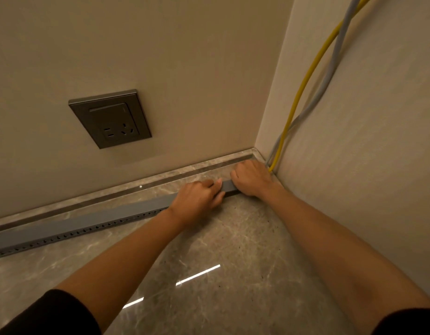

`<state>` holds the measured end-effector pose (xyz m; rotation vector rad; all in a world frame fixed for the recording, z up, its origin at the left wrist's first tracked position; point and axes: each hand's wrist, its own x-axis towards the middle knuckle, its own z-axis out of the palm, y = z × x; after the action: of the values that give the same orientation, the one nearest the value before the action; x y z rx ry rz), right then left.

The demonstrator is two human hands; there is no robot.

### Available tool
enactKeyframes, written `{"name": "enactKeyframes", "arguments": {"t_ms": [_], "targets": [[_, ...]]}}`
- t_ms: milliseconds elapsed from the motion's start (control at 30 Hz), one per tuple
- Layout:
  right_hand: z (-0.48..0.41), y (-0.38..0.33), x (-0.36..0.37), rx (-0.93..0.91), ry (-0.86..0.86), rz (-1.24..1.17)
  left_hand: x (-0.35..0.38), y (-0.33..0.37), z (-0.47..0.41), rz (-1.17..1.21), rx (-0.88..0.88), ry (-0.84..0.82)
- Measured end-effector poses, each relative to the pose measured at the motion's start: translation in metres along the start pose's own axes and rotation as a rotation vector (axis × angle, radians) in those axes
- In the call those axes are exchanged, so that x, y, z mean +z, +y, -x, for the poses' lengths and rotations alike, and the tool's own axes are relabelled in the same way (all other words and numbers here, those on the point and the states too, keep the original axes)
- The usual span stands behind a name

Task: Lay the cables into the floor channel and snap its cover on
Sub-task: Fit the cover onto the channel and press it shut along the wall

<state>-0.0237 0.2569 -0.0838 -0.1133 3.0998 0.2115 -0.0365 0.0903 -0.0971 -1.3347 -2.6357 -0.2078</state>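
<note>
- Running long along the floor (221, 250) beside the skirting (160, 176), grey channel (76, 226) with its axis from lower left up toward the corner at right
- Showing a row of small holes along its near edge, cover side up
- Pressing down on its right end near the corner, right hand (251, 178) curled into a loose fist
- Resting just left of that, left hand (198, 201) with fingers bent over the channel top, a short grey stretch bare between the two
- Dropping down the right wall into the corner, yellow cable (303, 88) and grey cable (330, 68), meeting the channel end behind the right hand
- Sitting on the back wall above, well apart, socket (110, 118)
- Lying open in front, wide glossy floor; tight at right against the wall
</note>
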Motion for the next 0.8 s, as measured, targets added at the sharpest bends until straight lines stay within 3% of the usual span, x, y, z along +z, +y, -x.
{"name": "enactKeyframes", "arguments": {"t_ms": [133, 300, 400, 600, 800], "targets": [[-0.003, -0.001, 0.0, 0.034, -0.004, -0.058, -0.015, -0.004, -0.025, 0.399, -0.352, -0.299], [0.006, -0.002, -0.005, 0.03, 0.015, -0.099, -0.017, -0.01, -0.046, 0.503, -0.437, -0.678], [0.007, -0.004, 0.001, 0.027, 0.099, -0.111, -0.018, -0.002, -0.049, 0.46, -0.444, -0.674], [0.006, -0.005, 0.015, 0.14, 0.137, -0.097, -0.012, 0.01, -0.035, 0.319, -0.406, -0.476], [0.002, -0.003, 0.02, 0.132, 0.271, -0.12, -0.01, 0.013, -0.032, 0.298, -0.386, -0.439]]}}
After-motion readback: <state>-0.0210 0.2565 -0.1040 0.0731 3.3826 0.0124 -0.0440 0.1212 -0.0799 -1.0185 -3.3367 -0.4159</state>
